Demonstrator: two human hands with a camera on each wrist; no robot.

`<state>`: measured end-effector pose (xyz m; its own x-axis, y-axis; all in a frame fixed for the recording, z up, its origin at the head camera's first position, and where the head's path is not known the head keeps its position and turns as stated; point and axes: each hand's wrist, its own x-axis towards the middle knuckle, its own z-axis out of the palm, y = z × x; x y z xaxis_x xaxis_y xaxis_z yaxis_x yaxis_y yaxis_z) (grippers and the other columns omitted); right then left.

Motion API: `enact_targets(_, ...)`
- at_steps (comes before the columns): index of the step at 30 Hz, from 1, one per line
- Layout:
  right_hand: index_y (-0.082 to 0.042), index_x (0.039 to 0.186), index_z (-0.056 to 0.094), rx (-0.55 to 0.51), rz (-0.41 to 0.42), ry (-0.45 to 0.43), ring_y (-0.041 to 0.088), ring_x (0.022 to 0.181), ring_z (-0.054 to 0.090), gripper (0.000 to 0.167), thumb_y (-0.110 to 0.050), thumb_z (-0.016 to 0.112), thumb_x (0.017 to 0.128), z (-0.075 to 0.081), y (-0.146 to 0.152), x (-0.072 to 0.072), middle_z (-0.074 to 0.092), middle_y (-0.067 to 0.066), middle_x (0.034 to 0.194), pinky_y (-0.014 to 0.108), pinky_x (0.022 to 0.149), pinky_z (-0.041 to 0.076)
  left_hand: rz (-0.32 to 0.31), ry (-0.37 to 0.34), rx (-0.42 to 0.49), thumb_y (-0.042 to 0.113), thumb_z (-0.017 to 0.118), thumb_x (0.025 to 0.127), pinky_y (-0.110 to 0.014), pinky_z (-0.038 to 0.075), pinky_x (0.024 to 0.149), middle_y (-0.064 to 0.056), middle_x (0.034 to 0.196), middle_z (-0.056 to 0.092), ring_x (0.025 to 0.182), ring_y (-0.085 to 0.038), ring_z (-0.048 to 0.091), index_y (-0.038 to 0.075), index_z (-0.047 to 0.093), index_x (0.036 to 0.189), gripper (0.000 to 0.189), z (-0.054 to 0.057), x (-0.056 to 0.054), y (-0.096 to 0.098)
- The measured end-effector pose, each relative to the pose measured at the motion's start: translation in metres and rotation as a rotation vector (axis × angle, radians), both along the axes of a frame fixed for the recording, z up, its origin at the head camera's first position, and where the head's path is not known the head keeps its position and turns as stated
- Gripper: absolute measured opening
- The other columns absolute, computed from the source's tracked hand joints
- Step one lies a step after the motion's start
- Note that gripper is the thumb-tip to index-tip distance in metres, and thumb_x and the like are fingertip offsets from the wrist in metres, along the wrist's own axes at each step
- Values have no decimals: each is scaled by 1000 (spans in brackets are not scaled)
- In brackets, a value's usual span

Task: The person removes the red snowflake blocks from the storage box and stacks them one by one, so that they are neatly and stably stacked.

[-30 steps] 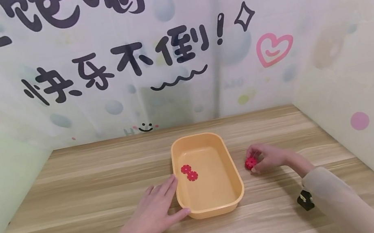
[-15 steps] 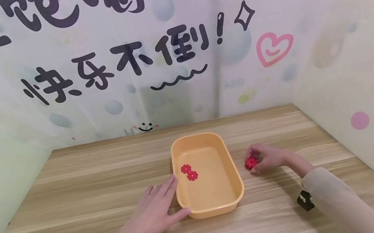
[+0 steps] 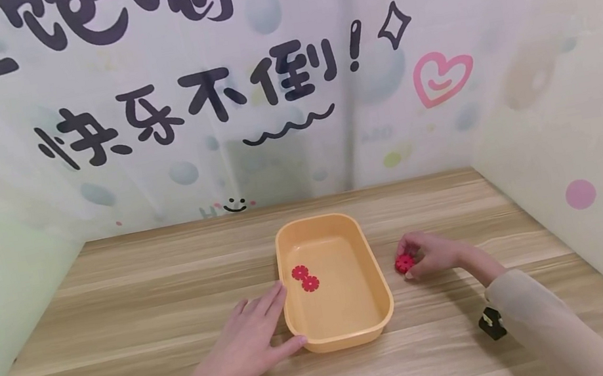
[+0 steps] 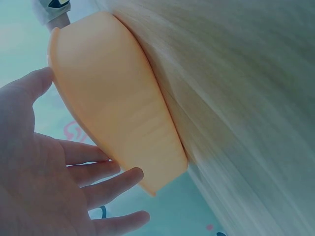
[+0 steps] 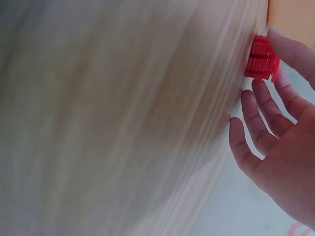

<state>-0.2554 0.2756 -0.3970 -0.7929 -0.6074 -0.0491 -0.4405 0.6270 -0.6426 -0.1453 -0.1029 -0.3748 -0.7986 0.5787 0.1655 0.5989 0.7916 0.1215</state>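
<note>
My left hand (image 3: 244,344) rests against the left side of an orange plastic tray (image 3: 344,342), its fingers extended and the thumb on the near left corner of the rim. In the left wrist view those fingers touch the outer wall of the tray (image 4: 106,83). Two red snowflake discs (image 3: 310,284) lie side by side inside, toward the left. To the right of the tray, my right hand (image 3: 435,253) pinches a small stack of red snowflake discs (image 5: 260,58) between thumb and fingers. This stack stands on the tabletop, its uppermost disc slightly offset. Fingers partly cover it.
A wood-grain table (image 3: 160,271) spreads around the tray. Behind it hangs a white printed curtain (image 3: 297,162) with dark lettering, and pale panels close in both sides. Dark straps (image 3: 492,322) sit at the wrists below beige sleeves (image 3: 545,320).
</note>
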Motion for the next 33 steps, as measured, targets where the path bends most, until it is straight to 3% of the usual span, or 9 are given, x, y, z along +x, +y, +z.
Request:
enact_targets(22, -5, 94, 52, 12, 8, -10, 18, 81, 50, 34, -14, 73, 70, 2, -1, 0, 54, 2, 85, 36, 74, 43, -3, 2, -1, 65, 37, 81, -53, 31, 90, -11, 137, 34, 116, -26, 40, 0, 36, 133, 84, 0, -1, 0)
enact_targets(33, 1, 108, 49, -52, -33, -39, 34, 99, 48, 38, -17, 66, 77, 13, 8, 0, 49, 15, 108, 45, 79, 41, 4, -7, -4, 63, 41, 81, -53, 30, 90, -10, 138, 33, 117, -25, 39, 1, 35, 134, 82, 1, 0, 0)
